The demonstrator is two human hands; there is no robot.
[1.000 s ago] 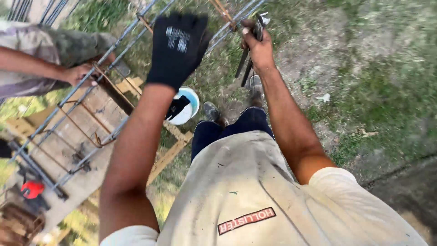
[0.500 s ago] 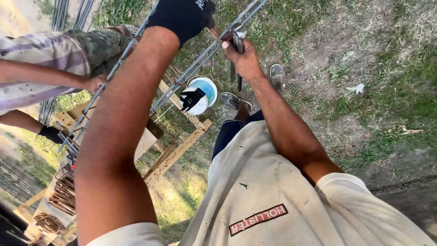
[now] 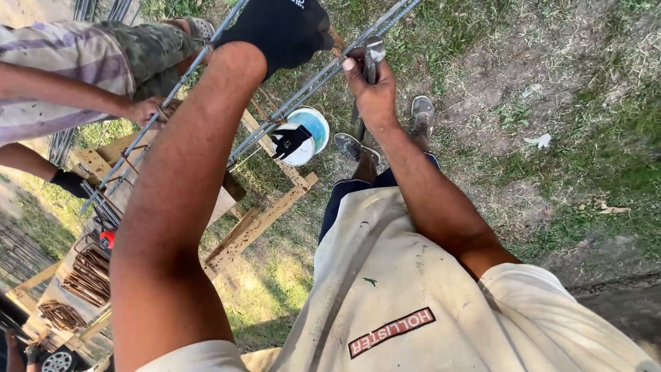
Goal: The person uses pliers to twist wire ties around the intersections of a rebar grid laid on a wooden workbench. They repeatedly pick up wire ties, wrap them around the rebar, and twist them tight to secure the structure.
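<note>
two hands of the person: one black-gloved left hand point(image 3: 279, 31), one bare right hand point(image 3: 372, 93). one metal plier tool point(image 3: 372, 55). one white-and-blue round plastic bucket point(image 3: 303, 135). two grey worn shoes point(image 3: 421, 110). one co-worker's bare hand point(image 3: 146, 110).

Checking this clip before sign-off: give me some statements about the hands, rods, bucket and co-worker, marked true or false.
1. The left hand wears a black glove. True.
2. The right hand is gloved too. False: it is bare and grips a metal tool.
3. The tool is at the steel rods. True.
4. The white bucket stands on a table. False: it stands on the grass.
5. Another person's hand touches the rods. True.
</note>
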